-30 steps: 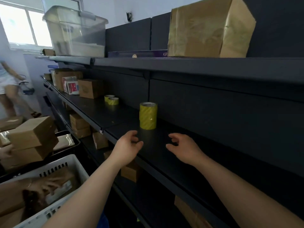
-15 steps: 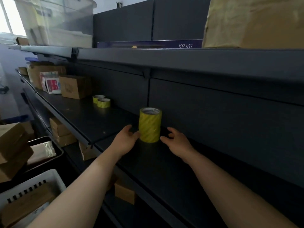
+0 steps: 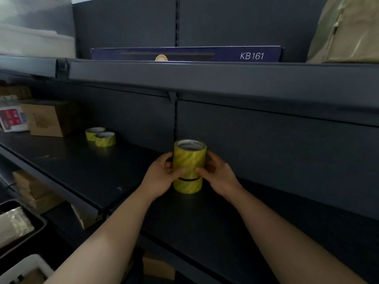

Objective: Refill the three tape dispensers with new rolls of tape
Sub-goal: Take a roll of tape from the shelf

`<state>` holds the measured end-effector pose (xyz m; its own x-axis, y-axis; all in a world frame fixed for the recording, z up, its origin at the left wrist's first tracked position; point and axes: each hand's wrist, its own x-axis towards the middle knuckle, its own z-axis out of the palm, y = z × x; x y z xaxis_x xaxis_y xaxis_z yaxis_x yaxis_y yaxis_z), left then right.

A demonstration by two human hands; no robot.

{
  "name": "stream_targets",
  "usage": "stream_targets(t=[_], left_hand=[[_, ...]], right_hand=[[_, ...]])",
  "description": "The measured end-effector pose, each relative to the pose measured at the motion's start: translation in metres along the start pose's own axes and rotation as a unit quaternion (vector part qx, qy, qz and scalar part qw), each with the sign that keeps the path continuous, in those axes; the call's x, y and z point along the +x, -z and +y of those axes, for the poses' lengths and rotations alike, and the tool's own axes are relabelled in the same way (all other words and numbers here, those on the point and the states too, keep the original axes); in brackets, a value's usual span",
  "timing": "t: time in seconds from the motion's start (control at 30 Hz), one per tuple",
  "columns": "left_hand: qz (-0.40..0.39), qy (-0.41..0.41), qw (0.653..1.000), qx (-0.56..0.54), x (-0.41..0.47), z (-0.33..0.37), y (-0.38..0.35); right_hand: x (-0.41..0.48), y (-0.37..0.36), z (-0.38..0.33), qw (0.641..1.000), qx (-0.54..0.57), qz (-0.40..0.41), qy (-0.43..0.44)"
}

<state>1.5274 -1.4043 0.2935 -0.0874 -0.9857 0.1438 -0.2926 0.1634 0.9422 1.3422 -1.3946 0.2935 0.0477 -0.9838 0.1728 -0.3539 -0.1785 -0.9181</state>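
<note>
Both hands, left hand [image 3: 159, 177] and right hand [image 3: 220, 175], clasp the tape stack [image 3: 189, 160].

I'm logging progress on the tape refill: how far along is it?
Nothing looks done: no dispenser is in view. In hand: left hand and right hand grip the yellow tape stack on the shelf. Left: separating rolls and loading all three dispensers.

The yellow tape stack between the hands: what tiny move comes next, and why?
Probably lift the upper rolls straight up. Both the left hand and the right hand grip the yellow tape stack above a dark gap, and the bottom roll sits on the shelf.
</note>
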Motion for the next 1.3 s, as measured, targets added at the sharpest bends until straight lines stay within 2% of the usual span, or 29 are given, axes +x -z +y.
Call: stream_targets(t=[0.13, 0.23, 0.43, 0.53, 0.67, 0.83, 1.03, 1.3], left_hand=[[-0.02, -0.015, 0.999, 0.023, 0.003, -0.009, 0.001], [-0.022, -0.02, 0.996, 0.085, 0.004, -0.014, 0.004], [-0.069, 0.045, 0.996, 0.03, 0.006, -0.015, 0.008], [-0.08, 0.027, 0.996, 0.006, 0.005, -0.012, 0.003], [-0.09, -0.011, 0.996, 0.002, 0.0, -0.009, -0.006], [-0.141, -0.067, 0.988, 0.015, -0.013, 0.014, -0.029], [-0.253, -0.112, 0.961, 0.001, -0.047, 0.053, -0.09], [-0.412, -0.146, 0.898, -0.054, -0.133, 0.105, -0.206]], right_hand=[[-0.005, 0.0, 0.007, 1.0, 0.005, 0.016, -0.005], [-0.009, -0.005, 0.01, 1.0, 0.003, 0.014, -0.013], [-0.002, -0.011, 0.013, 0.999, 0.0, -0.017, -0.051], [-0.002, -0.012, 0.013, 0.997, 0.011, -0.027, -0.066], [-0.015, -0.002, 0.008, 0.998, 0.006, -0.001, -0.06], [-0.06, 0.033, -0.003, 0.996, -0.011, 0.078, -0.05], [-0.15, 0.087, -0.008, 0.977, -0.036, 0.198, -0.067], [-0.302, 0.159, -0.012, 0.928, -0.069, 0.347, -0.114]])
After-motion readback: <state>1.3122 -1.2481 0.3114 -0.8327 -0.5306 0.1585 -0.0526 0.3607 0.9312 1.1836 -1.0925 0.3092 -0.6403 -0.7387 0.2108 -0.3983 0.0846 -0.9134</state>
